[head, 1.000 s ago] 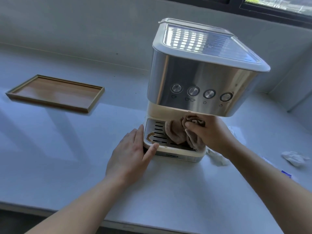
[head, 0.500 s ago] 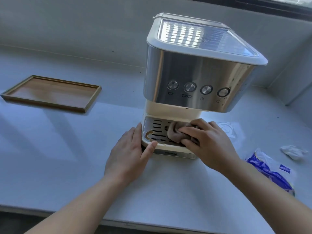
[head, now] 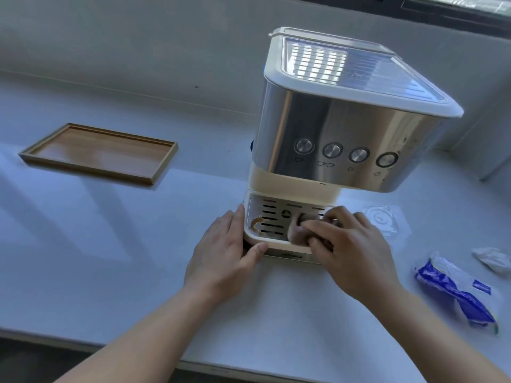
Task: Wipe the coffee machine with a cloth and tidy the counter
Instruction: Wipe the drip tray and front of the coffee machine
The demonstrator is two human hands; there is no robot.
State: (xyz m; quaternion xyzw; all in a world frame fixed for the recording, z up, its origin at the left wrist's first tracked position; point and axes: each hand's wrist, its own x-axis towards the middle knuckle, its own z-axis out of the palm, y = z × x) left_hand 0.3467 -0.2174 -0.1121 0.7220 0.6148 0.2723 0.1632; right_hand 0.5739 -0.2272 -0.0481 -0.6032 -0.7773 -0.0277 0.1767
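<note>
A steel and cream coffee machine [head: 343, 128] stands on the white counter [head: 110, 258]. Its drip tray [head: 268, 214] at the bottom front carries a brown coffee stain [head: 255, 223] at its left end. My right hand [head: 351, 252] presses a bunched brown cloth [head: 297, 230] onto the right part of the drip tray. My left hand [head: 224, 255] lies flat against the tray's left front corner, thumb on the front rim, steadying the machine. Most of the cloth is hidden under my fingers.
An empty wooden tray [head: 99, 153] lies at the left of the counter. A clear plastic lid [head: 383, 221] sits right of the machine. A blue and white plastic wrapper [head: 456, 291] and a crumpled white tissue [head: 490, 258] lie at the right. The counter's front edge runs below my forearms.
My right hand brought the cloth down from under the machine's head onto the drip tray and rubs it there. The left hand stayed in place. The view shifted, showing the wrapper.
</note>
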